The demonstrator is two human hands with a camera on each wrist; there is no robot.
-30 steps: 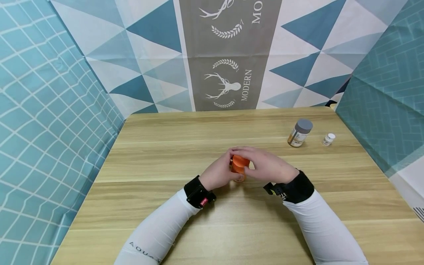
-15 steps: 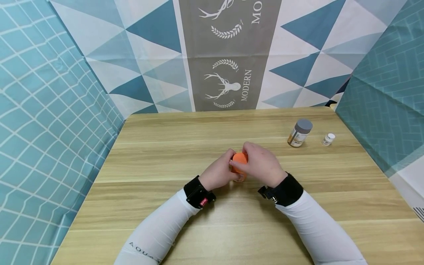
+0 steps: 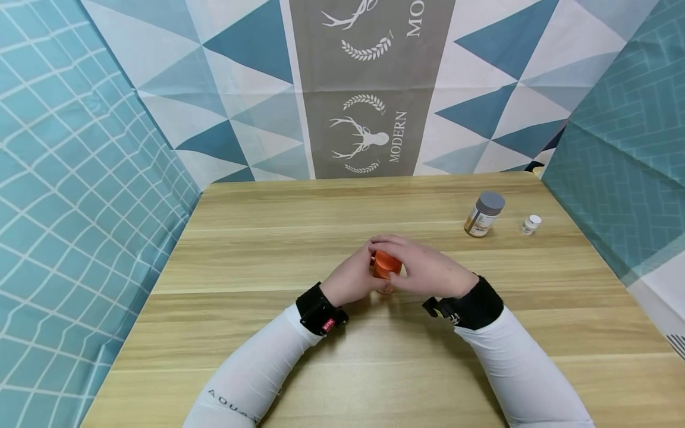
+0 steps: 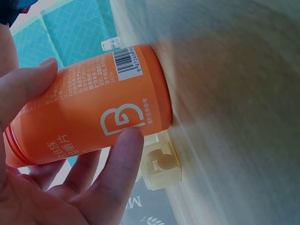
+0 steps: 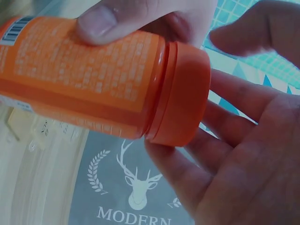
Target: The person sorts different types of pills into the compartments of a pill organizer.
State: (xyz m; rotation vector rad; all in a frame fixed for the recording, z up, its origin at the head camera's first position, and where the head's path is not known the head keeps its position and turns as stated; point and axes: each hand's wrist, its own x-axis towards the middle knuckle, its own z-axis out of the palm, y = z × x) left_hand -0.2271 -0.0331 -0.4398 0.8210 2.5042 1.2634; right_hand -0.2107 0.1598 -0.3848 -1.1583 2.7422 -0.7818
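An orange bottle (image 4: 89, 108) with printed text and a barcode stands on the table between both hands. My left hand (image 3: 350, 279) grips its body, thumb (image 4: 35, 79) on one side and fingers curled round the other. In the right wrist view, the orange cap (image 5: 185, 98) is on the bottle's neck, a narrow groove below it. My right hand (image 3: 430, 267) arches around the cap. Its fingers (image 5: 225, 136) lie relaxed along the far side, the fingertips at the cap, while the thumb (image 5: 253, 33) is apart from it.
At the back right of the wooden table (image 3: 257, 238) stand a grey-lidded bottle (image 3: 484, 214) and a small white bottle (image 3: 531, 224). A pale yellow, boxy thing (image 4: 161, 168) shows behind the orange bottle in the left wrist view. Patterned cloths (image 3: 225, 89) surround the table.
My right hand turned with its thumb across the front of the cap half a second ago, and has now swung back to about its earlier pose. The left hand and bottle stay put.
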